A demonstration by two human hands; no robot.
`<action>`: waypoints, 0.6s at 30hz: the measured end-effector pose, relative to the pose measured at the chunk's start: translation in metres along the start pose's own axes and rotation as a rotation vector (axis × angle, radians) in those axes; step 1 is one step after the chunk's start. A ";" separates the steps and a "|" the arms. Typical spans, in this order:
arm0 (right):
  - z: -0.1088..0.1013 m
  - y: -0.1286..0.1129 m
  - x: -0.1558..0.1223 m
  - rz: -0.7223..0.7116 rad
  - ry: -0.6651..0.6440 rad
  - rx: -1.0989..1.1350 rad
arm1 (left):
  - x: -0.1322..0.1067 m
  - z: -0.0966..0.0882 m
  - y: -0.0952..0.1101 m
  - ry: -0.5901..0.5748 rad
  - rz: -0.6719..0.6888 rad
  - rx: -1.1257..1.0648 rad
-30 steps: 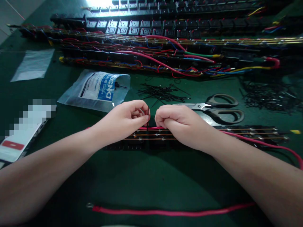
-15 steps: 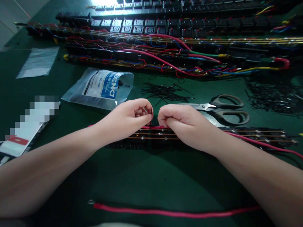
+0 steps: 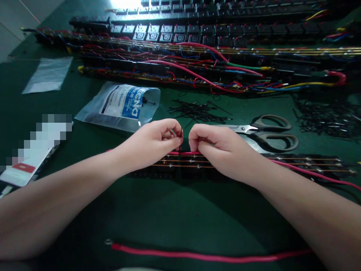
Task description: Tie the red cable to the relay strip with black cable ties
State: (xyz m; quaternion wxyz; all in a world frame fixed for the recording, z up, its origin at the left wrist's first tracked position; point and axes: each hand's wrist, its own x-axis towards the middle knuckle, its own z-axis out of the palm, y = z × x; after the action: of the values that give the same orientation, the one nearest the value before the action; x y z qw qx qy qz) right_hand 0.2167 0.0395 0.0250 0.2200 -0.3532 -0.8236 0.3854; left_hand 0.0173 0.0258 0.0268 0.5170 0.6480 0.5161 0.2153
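My left hand point(image 3: 153, 142) is closed in a pinch on a thin black cable tie point(image 3: 181, 133) that stands up between my two hands. My right hand point(image 3: 217, 145) is curled shut just to its right, fingers pressed down on a red wire point(image 3: 184, 153). That wire runs along the top of a long black socket strip point(image 3: 296, 162) with brass rails, lying across the green mat point(image 3: 180, 214) under both hands. What my right fingers pinch is hidden.
Scissors point(image 3: 267, 132) lie behind my right hand. A pile of black cable ties point(image 3: 197, 110) and a foil bag point(image 3: 121, 105) sit further back. Several wired socket strips point(image 3: 197, 64) line the far side. A loose red wire point(image 3: 203, 256) lies near me.
Both hands stay pinched together at the same spot on the strip; only the view has shifted slightly.
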 end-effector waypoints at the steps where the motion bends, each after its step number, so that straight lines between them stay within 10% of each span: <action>1: 0.000 0.000 0.000 0.010 0.003 -0.005 | 0.000 0.000 0.000 0.000 -0.002 0.001; 18: 0.000 -0.001 -0.001 0.038 -0.014 -0.046 | 0.001 0.000 -0.002 0.002 0.001 0.014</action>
State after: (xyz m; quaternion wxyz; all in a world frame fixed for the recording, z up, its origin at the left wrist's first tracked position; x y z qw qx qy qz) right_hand 0.2166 0.0387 0.0253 0.1987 -0.3711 -0.8269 0.3729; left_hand 0.0166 0.0265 0.0250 0.5118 0.6517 0.5178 0.2126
